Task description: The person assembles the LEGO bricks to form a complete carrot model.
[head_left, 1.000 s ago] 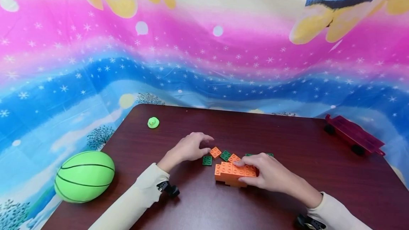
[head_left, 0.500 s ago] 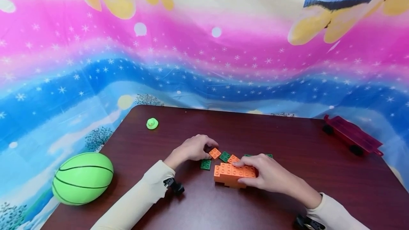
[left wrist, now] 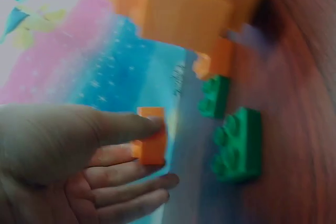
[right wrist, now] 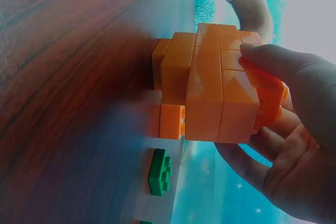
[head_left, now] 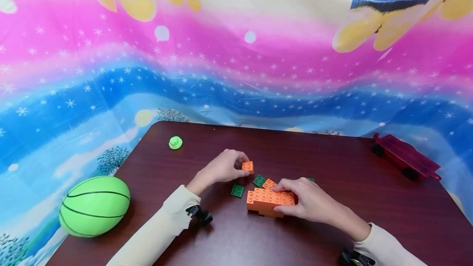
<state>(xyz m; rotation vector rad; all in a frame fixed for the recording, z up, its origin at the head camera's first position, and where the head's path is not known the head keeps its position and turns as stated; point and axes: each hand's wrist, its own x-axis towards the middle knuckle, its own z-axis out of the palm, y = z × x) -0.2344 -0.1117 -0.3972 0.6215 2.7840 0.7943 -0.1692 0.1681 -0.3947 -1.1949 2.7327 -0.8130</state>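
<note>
Between thumb and fingers my left hand (head_left: 224,166) pinches a small orange building brick (head_left: 248,167), raised off the table; the left wrist view shows the brick (left wrist: 153,136) at the thumb tip. My right hand (head_left: 314,200) grips an assembled block of orange bricks (head_left: 264,201), stepped underneath, near the table top. In the right wrist view the block (right wrist: 210,87) sits between thumb and fingers. Just behind it lie a loose orange brick (head_left: 269,184) and a green brick (head_left: 259,181). Another green brick (head_left: 237,191) rests below my left hand.
A green brick (head_left: 311,180) shows partly behind my right hand. The dark table (head_left: 221,233) also bears a small green rubber duck (head_left: 175,143) at back left, a green ball (head_left: 95,206) at left, and a red toy skateboard (head_left: 406,156) at back right.
My left hand has reached the small orange brick, taken it and lifted it away from the loose bricks. My right hand keeps its grip on the orange block in nearly the same place.
</note>
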